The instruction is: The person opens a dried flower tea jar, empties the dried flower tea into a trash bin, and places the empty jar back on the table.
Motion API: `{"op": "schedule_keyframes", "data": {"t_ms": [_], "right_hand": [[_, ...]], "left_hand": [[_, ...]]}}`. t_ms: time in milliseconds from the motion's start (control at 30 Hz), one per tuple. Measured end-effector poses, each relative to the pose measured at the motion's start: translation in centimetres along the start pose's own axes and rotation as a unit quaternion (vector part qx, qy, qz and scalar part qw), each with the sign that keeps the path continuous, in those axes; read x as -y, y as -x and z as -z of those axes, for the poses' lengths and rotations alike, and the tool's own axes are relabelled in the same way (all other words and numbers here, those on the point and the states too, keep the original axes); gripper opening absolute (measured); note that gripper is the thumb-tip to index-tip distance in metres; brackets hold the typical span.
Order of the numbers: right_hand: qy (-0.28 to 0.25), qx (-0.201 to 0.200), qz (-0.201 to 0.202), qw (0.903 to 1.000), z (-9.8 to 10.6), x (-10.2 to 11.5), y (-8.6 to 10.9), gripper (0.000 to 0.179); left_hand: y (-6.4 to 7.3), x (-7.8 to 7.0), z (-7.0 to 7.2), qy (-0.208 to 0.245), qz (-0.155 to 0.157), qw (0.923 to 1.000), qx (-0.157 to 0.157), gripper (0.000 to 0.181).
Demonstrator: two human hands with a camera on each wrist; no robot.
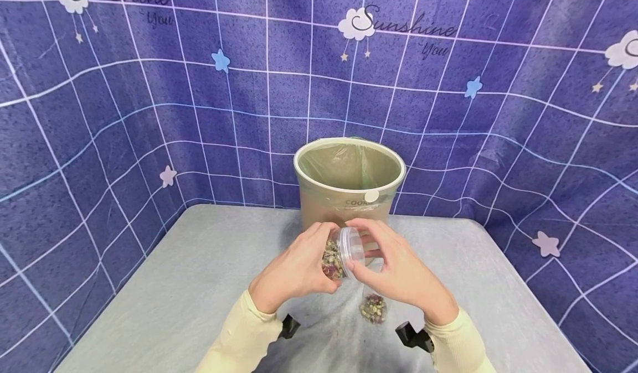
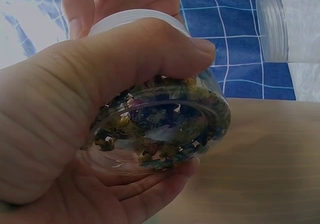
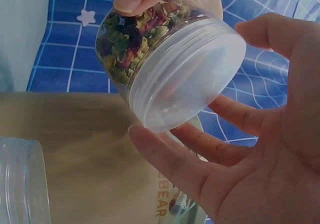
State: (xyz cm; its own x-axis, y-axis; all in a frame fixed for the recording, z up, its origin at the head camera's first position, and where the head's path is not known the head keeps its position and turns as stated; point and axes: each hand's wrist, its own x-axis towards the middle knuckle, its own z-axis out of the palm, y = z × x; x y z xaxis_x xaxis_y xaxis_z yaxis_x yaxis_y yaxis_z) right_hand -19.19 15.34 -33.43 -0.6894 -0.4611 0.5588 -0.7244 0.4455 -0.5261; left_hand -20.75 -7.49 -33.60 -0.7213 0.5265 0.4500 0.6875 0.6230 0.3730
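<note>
My left hand (image 1: 301, 265) grips a clear plastic jar (image 2: 160, 129) of dried flowers, tilted on its side above the table. Yellow-green and dark red petals show through its wall. The jar's translucent screw lid (image 3: 192, 78) faces my right hand (image 1: 391, 259). In the right wrist view the right thumb and fingers spread around the lid, with tips at its rim. A second clear jar (image 1: 374, 308), with dried flowers at its bottom, stands on the table below the right hand; its ridged top also shows in both wrist views.
A beige bin (image 1: 344, 210) with a thin plastic liner stands at the back of the table, just beyond the hands. The grey-covered table (image 1: 199, 273) extends to both sides. A blue grid-patterned curtain (image 1: 249, 102) encloses the back and sides.
</note>
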Motion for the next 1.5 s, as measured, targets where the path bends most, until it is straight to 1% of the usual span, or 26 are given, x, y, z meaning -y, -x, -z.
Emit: {"op": "schedule_keyframes", "data": {"t_ms": [267, 467, 767, 1100, 1233, 1500], "right_hand": [[0.008, 0.013, 0.026, 0.9995, 0.35, -0.05, 0.01, 0.067], [-0.01, 0.025, 0.042, 0.9988, 0.47, -0.21, -0.04, 0.066], [-0.033, 0.03, 0.066, 0.9968, 0.65, -0.37, -0.07, 0.069], [-0.041, 0.037, 0.084, 0.9949, 0.7, -0.42, -0.05, 0.071], [-0.037, 0.039, 0.095, 0.9941, 0.69, -0.49, -0.05, 0.071], [-0.028, 0.037, 0.1, 0.9939, 0.71, -0.48, -0.12, 0.072]], "left_hand": [[0.01, 0.01, 0.02, 0.001, 0.001, 1.0, 0.002, 0.086], [0.06, -0.02, 0.04, 0.002, 0.005, 1.0, 0.004, 0.087], [0.04, -0.06, -0.03, 0.005, 0.004, 1.0, 0.005, 0.084], [0.01, -0.04, -0.1, -0.004, 0.001, 1.0, 0.003, 0.084], [0.01, -0.06, -0.09, -0.004, 0.004, 1.0, 0.006, 0.083], [-0.01, -0.11, -0.04, -0.007, 0.01, 0.9999, 0.009, 0.085]]}}
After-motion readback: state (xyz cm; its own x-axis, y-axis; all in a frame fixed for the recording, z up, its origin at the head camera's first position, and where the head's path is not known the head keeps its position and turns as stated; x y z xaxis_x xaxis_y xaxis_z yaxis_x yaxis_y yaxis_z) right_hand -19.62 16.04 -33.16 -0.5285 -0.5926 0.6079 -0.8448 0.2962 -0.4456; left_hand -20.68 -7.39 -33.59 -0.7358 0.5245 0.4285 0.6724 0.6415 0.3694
